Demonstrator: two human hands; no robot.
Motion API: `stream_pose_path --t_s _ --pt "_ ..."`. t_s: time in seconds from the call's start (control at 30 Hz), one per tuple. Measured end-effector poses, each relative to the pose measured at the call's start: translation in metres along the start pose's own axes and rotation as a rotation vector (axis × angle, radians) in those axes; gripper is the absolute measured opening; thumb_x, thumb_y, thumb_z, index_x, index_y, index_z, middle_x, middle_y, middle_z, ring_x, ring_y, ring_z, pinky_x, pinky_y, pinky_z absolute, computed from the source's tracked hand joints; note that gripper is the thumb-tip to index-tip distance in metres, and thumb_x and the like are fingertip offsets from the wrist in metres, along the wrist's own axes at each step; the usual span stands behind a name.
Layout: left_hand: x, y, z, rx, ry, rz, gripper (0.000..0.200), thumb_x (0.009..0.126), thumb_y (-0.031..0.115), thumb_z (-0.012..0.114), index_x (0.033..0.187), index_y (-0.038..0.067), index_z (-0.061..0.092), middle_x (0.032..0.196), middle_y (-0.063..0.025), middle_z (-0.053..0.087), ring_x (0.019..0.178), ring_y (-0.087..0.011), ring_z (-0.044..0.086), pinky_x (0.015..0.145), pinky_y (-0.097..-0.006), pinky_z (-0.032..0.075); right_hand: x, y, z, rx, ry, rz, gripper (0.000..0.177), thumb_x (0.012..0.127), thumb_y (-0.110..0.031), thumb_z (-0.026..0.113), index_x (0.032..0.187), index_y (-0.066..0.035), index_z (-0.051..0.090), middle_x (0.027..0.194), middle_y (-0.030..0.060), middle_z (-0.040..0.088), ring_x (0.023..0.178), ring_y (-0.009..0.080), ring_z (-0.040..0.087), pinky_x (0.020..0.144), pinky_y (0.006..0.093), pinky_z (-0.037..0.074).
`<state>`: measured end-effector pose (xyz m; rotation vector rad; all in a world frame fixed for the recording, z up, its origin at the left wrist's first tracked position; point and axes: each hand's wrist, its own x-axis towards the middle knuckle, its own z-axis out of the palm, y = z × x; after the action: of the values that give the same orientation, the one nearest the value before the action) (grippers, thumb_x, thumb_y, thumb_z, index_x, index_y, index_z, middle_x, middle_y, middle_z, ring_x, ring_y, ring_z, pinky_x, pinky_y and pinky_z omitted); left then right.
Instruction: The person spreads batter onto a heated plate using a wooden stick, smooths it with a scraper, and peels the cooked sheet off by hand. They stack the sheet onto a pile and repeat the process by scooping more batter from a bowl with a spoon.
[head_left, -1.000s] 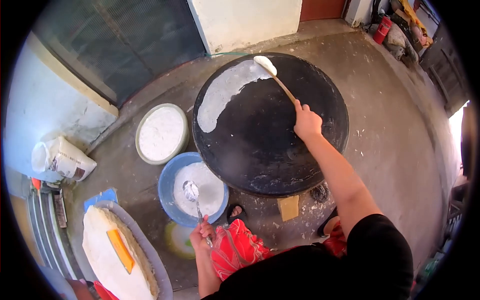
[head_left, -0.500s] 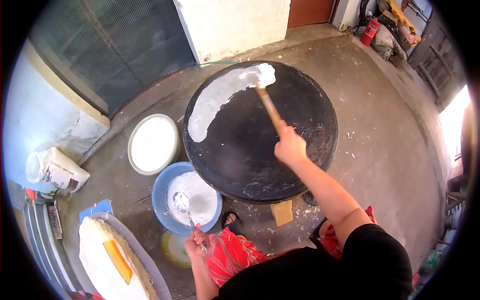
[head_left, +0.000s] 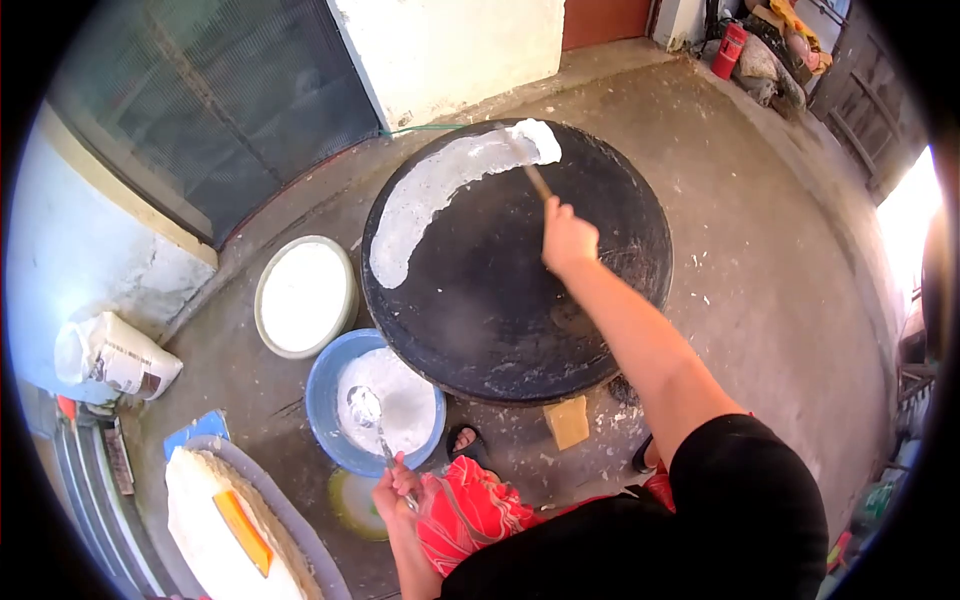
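My right hand [head_left: 571, 237] is wrapped round the wooden handle of a spreader [head_left: 538, 183], whose far end is at the white batter near the back of a large round black griddle [head_left: 500, 290]. The batter [head_left: 425, 190] forms a curved band along the griddle's left and back edge, thickest at its right end. In my left hand [head_left: 397, 488] is the handle of a metal ladle [head_left: 365, 408]. The ladle's bowl lies over white batter in a blue basin [head_left: 322, 400].
A pale basin of white liquid [head_left: 348, 330] stands left of the griddle. At lower left, an orange scraper [head_left: 243, 532] lies on a stack of white sheets [head_left: 190, 510]. A white sack [head_left: 135, 360] leans by the wall. A yellow block [head_left: 567, 423] sits before the griddle.
My right hand has moved slightly up and left, and the spreader's handle has tilted. The thick batter end has moved a little to the right. My left hand still holds the ladle over the basin.
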<state>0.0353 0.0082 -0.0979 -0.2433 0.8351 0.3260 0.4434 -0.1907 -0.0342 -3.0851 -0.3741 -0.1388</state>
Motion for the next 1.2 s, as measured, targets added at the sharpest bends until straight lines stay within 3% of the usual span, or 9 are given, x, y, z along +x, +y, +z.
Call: stream_pose_path --t_s 0.23,0.43,0.6,0.67,0.7,0.87,0.93,1.1,1.2 --pt "-0.002 -0.001 0.004 -0.017 0.019 0.036 0.036 0.091 0.021 0.031 0.103 -0.009 0.048 0.066 -0.0048 0.043 0.049 -0.0112 0.04 0.04 -0.0221 0.035 -0.083 0.073 -0.046 -0.001 -0.098 0.139 0.049 0.078 -0.009 0.049 0.124 0.0 0.034 0.096 0.0153 0.056 0.085 0.0297 0.06 0.07 0.0362 0.05" --pt "-0.017 0.004 0.017 -0.008 0.043 0.043 0.027 0.087 0.008 0.034 0.104 -0.01 0.045 0.063 -0.0027 0.042 0.047 -0.0109 0.039 0.039 -0.0218 0.034 -0.074 0.127 -0.007 0.992 0.046 0.078 0.03 0.086 -0.009 0.043 0.115 -0.004 0.049 0.085 0.0118 0.061 0.081 0.0235 0.06 0.075 0.0317 0.045" --pt "-0.044 0.014 0.032 -0.017 -0.024 0.099 0.026 0.087 0.009 0.035 0.103 -0.008 0.046 0.064 -0.0021 0.045 0.046 -0.0098 0.042 0.038 -0.0217 0.036 0.008 0.164 0.007 0.9 0.045 0.224 0.038 0.086 -0.008 0.04 0.124 -0.012 0.045 0.08 0.0079 0.063 0.074 0.0162 0.06 0.069 0.0289 0.046" --pt "-0.063 0.006 0.044 -0.037 -0.041 0.095 0.034 0.09 0.017 0.031 0.104 -0.009 0.048 0.068 -0.0052 0.047 0.048 -0.0104 0.042 0.038 -0.0219 0.035 0.023 0.165 0.006 1.058 -0.158 0.49 0.04 0.086 -0.009 0.039 0.125 -0.015 0.046 0.076 0.0074 0.061 0.056 0.0135 0.054 0.051 0.0275 0.043" --pt "-0.072 0.003 0.049 -0.048 -0.074 0.088 0.035 0.09 0.017 0.031 0.106 -0.009 0.048 0.069 -0.0048 0.047 0.048 -0.0101 0.042 0.039 -0.0219 0.035 0.025 0.161 0.003 1.142 -0.273 0.486 0.04 0.086 -0.01 0.038 0.125 -0.018 0.046 0.071 0.0053 0.058 0.043 0.0099 0.042 0.038 0.0247 0.032" --pt "-0.094 -0.017 0.066 -0.045 -0.159 0.087 0.037 0.09 0.017 0.03 0.111 -0.009 0.047 0.069 -0.0035 0.048 0.048 -0.0092 0.041 0.039 -0.022 0.034 0.017 0.172 -0.006 1.169 -0.413 0.35 0.036 0.089 -0.017 0.036 0.124 -0.021 0.048 0.067 0.0014 0.054 0.041 0.0074 0.035 0.035 0.0232 0.029" --pt "-0.097 -0.03 0.073 -0.04 -0.166 0.083 0.037 0.09 0.017 0.03 0.11 -0.009 0.047 0.069 -0.0036 0.048 0.048 -0.0093 0.041 0.039 -0.0219 0.034 0.023 0.173 0.003 1.084 -0.209 0.425 0.035 0.089 -0.018 0.037 0.122 -0.023 0.049 0.066 0.0005 0.053 0.041 0.007 0.035 0.035 0.0229 0.029" --pt "-0.09 -0.05 0.081 -0.043 -0.194 -0.002 0.035 0.09 0.015 0.031 0.109 -0.011 0.046 0.068 -0.0041 0.047 0.048 -0.0098 0.042 0.039 -0.0217 0.035 0.017 0.16 0.001 1.152 -0.456 0.26 0.034 0.089 -0.016 0.039 0.12 -0.019 0.052 0.067 -0.0009 0.054 0.045 0.0069 0.038 0.039 0.0238 0.032" --pt "-0.082 -0.054 0.077 -0.013 -0.194 0.009 0.035 0.09 0.015 0.031 0.109 -0.011 0.045 0.068 -0.0045 0.046 0.049 -0.01 0.041 0.039 -0.0218 0.035 0.019 0.175 0.029 1.157 -0.129 0.26 0.032 0.088 -0.014 0.04 0.116 -0.017 0.056 0.073 -0.0016 0.057 0.05 0.0074 0.043 0.043 0.0245 0.035"
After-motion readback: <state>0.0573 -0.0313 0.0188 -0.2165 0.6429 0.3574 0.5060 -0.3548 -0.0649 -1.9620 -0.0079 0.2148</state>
